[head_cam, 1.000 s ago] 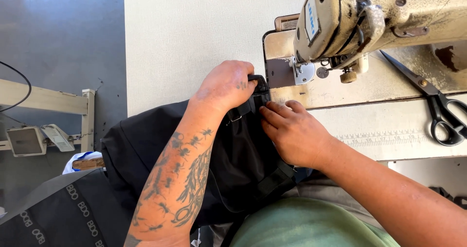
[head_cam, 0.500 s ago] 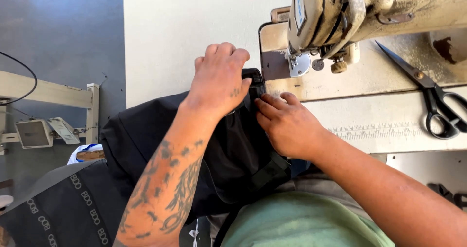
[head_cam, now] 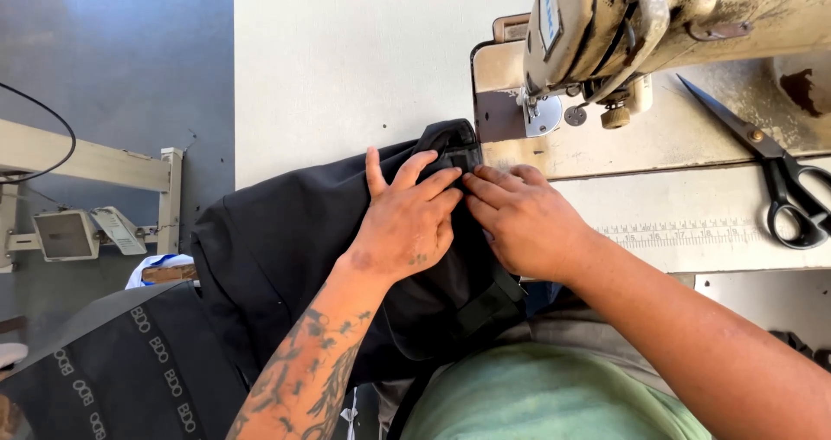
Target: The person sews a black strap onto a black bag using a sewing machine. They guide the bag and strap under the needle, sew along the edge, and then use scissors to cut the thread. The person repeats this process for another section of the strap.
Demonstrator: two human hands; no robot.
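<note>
1. Your left hand (head_cam: 407,223) lies flat and spread on the black bag (head_cam: 294,258), fingers extended, pressing it down rather than gripping.
2. Your right hand (head_cam: 528,219) is loosely curled, fingertips touching the bag's folded edge (head_cam: 457,158); whether it actually pinches the cloth, cannot tell.
3. The bag sits at the near edge of the bench (head_cam: 346,67), most of it hanging off toward your lap; only the far corner rests on the bench, just near of the sewing machine (head_cam: 658,16) foot (head_cam: 541,115).
4. To do this well, keep the fold flat under both sets of fingertips and keep the edge square to the foot; fingertips best kept beside the needle line, not under it.
5. Room: bench open to the far left, good for swinging bulk. Right is tight, with the machine head overhead and scissors (head_cam: 775,176) lying well right.
6. Near side: bag weight drags off the bench edge, so support it. A strap (head_cam: 485,306) hangs near your lap and may snag.
</note>
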